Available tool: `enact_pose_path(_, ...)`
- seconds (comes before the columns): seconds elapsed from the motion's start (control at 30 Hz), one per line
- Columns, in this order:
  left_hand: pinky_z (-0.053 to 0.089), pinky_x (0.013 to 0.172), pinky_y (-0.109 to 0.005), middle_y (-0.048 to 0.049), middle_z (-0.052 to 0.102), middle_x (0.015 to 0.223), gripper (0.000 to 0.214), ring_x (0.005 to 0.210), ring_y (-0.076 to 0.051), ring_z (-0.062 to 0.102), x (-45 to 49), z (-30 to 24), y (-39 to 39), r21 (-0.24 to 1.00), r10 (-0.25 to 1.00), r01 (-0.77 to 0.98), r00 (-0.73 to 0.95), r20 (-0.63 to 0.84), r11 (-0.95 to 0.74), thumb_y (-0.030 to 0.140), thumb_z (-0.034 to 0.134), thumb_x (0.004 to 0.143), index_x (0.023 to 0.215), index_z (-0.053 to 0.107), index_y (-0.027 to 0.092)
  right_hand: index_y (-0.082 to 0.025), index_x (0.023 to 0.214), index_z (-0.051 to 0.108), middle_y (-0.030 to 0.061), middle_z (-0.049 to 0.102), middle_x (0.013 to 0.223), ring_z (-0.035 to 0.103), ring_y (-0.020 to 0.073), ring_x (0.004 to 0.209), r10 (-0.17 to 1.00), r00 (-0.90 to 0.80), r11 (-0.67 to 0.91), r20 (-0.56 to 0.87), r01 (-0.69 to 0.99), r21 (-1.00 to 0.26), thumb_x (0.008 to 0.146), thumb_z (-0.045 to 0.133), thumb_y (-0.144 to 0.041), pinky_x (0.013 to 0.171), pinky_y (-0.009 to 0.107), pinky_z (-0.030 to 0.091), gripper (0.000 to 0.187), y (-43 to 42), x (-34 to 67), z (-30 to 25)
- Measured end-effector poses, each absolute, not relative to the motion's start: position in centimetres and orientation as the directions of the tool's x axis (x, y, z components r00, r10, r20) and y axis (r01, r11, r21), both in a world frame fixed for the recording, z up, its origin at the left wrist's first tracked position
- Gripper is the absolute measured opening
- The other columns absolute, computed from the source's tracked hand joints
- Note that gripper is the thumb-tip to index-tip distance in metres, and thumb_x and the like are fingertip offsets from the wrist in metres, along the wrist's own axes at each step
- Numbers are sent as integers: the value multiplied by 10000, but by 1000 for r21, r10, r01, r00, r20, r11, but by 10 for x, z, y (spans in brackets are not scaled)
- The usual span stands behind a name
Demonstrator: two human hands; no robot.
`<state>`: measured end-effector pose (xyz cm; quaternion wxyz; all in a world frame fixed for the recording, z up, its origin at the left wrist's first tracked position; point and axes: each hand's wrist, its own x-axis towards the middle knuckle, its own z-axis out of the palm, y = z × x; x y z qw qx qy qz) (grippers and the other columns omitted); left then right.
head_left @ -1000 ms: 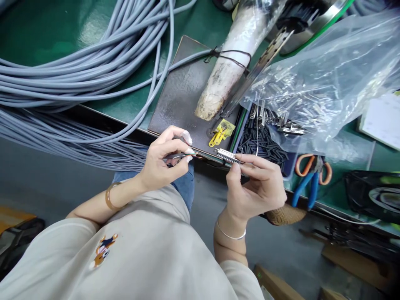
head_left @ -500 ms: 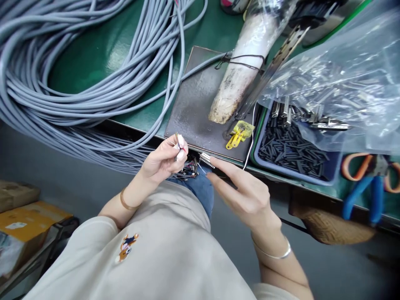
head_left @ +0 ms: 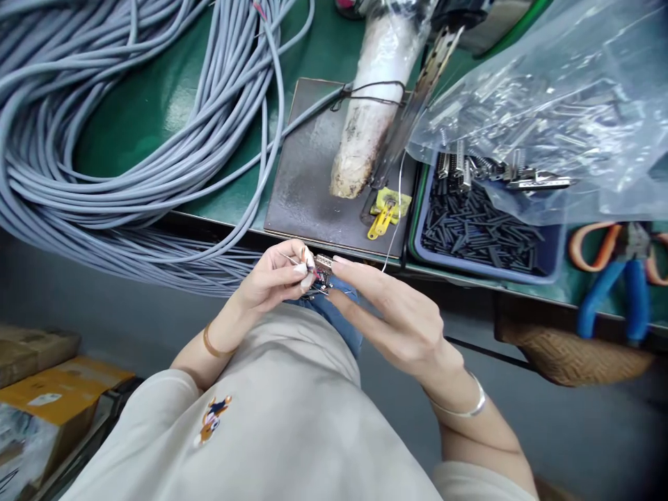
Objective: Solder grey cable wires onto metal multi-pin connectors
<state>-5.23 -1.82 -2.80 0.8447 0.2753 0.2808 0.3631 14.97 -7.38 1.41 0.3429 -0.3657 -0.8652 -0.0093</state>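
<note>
One left hand point(head_left: 275, 275) is pinching thin wires point(head_left: 316, 276) between closed fingertips before a green bench point(head_left: 161, 115) above grey floor point(head_left: 401, 424); one right hand point(head_left: 399, 316), fingers parted, is touching one metal connector point(head_left: 323, 263) beside them. Overlap is hiding the wire count and any right-hand grip; the frame is cropping one plastic bag point(head_left: 568, 104).

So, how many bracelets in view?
2: a brown bracelet on the left wrist, a silver bracelet on the right wrist. No others show.
</note>
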Motion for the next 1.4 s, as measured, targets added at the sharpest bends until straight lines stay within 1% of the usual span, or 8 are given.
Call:
enact_pose_path(0.23, 257, 363, -123, 31, 619, 567, 391, 389, -18, 393, -35, -23, -23, 765, 795, -367, 530, -296, 529, 347, 927, 691, 782, 595, 162, -232, 1068, 715, 67, 770, 1225, 772, 184, 1044, 740, -208, 550, 640, 734, -397, 867, 760, -76, 871, 286, 672, 258, -85, 161, 0)
enact_pose_path(0.47, 317, 421, -140, 55, 556, 608, 355, 451, -11, 378, -22, -16, -24, 840, 876, -350, 404, -264, 414, 237, 945, 609, 721, 618, 154, -215, 890, 670, 46, 798, 990, 783, 208, 887, 759, 229, 386, 609, 596, -705, 882, 734, -122, 741, 354, 649, 113, -78, 166, -7)
enact_pose_path(0.6, 361, 470, -156, 27, 589, 661, 326, 531, -40, 448, -20, -15, -24, 908, 926, -304, 329, -185, 289, 293, 926, 627, 694, 638, 155, -222, 865, 668, 29, 802, 952, 785, 200, 830, 708, 283, 369, 647, 633, -680, 866, 763, -135, 709, 347, 646, 128, -75, 165, -12)
enact_pose_path(0.77, 378, 500, -192, -2, 633, 656, 153, 555, -71, 494, -23, -23, -31, 987, 960, -162, 277, 45, 1, 245, 827, 765, 732, 702, 164, -243, 973, 707, 15, 814, 1025, 792, 187, 858, 645, 98, 398, 758, 803, -443, 848, 764, -76, 760, 325, 649, 217, -74, 165, -16)
enact_pose_path(0.87, 365, 469, -189, -18, 687, 682, 84, 533, -74, 533, -27, -27, -36, 985, 949, -134, 280, 145, -111, 229, 792, 821, 833, 734, 170, -236, 977, 698, 20, 813, 1014, 791, 186, 848, 638, 80, 401, 766, 815, -419, 855, 767, -98, 735, 324, 649, 196, -73, 164, -17)
enact_pose_path(1.03, 490, 523, -186, -63, 767, 781, 226, 616, -118, 691, -38, -36, -32, 916, 917, -371, 399, 7, 155, 325, 836, 830, 854, 670, 174, -215, 964, 705, 37, 816, 1002, 795, 204, 861, 652, 212, 396, 728, 724, -565, 855, 755, -110, 693, 321, 648, 159, -73, 166, -24)
enact_pose_path(1.23, 272, 325, -196, 70, 446, 378, 604, 269, -68, 328, -60, -54, -14, 666, 818, -571, 566, -105, 480, 559, 915, 619, 610, 420, 213, -211, 939, 724, 25, 821, 955, 802, 226, 808, 600, 297, 418, 743, 675, -608, 807, 795, -96, 658, 339, 616, 189, -72, 169, -31)
enact_pose_path(1.4, 274, 301, -221, 79, 343, 310, 742, 236, -98, 330, -67, -64, -14, 617, 788, -560, 592, -168, 553, 640, 923, 474, 565, 318, 222, -213, 977, 760, 27, 827, 929, 804, 249, 771, 559, 351, 435, 751, 647, -626, 775, 811, -81, 539, 325, 536, 247, -69, 164, -32)
